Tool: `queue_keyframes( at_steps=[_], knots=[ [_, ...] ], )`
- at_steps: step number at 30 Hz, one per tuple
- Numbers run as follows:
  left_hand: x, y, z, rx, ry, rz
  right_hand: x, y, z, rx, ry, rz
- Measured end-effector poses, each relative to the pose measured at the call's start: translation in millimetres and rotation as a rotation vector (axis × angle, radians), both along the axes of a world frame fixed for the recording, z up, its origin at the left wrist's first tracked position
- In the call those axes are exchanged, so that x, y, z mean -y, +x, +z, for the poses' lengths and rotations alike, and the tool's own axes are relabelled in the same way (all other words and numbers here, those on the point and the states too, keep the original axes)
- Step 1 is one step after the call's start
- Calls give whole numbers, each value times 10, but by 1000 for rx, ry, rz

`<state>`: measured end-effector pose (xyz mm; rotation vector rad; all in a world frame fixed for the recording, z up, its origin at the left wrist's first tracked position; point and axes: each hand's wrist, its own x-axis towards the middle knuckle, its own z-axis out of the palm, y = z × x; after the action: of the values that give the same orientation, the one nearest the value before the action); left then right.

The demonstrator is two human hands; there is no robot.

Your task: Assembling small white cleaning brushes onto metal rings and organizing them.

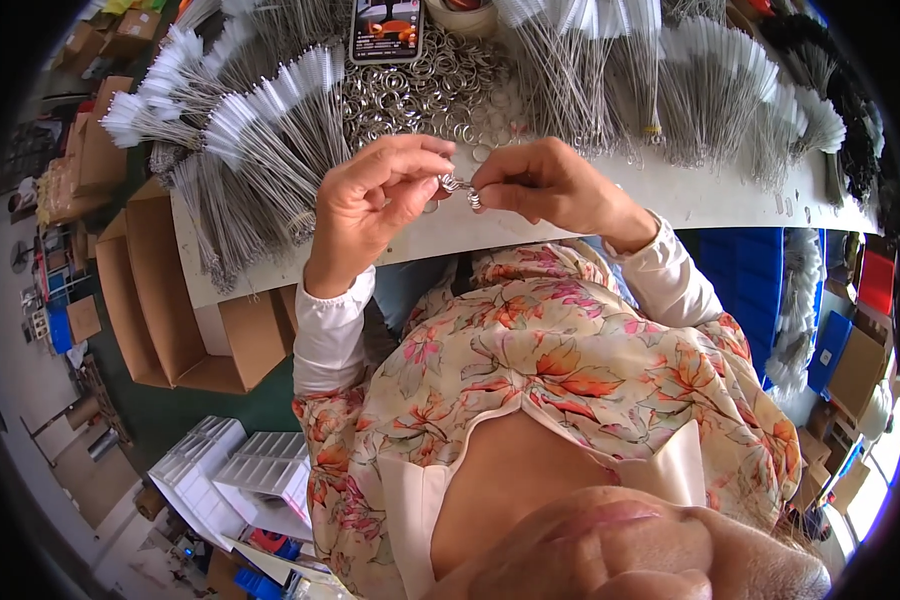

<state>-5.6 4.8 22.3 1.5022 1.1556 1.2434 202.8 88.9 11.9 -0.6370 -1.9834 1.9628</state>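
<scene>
My left hand (375,200) is closed in a pinch, thumb against fingers, on shiny metal rings (448,184) above the table's near edge. Facing it, my right hand (560,190) also pinches, and a short row of small metal rings (474,198) shows at its fingertips. The two sets of rings meet or nearly touch between the hands; the fingers hide just how they are joined. Just beyond, a heap of loose metal rings (410,95) covers the middle of the table.
Bundles of white-bristled wire brushes (270,115) lie left of the rings, and more brush bundles (710,90) lie right. A phone (387,30) with a lit screen and a round tub (462,18) stand at the back. An open cardboard box (185,310) sits below the table's left end.
</scene>
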Motion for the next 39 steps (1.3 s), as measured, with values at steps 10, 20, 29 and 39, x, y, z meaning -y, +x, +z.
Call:
queue_keyframes(
  at_steps=[10, 20, 29, 39],
  knots=[
    [-18, 257, 79, 86, 83, 236, -21, -26, -7, -127, -318, 1],
    [-41, 268, 128, -314, 469, 409, 31, -219, 368, -214, -115, -255],
    [-66, 150, 173, -184, 367, 249, -87, -201, 301, -130, -30, -128],
    [-110, -23, 231, -135, 126, 78, -46, -211, 253, -178, -174, -112]
  ],
)
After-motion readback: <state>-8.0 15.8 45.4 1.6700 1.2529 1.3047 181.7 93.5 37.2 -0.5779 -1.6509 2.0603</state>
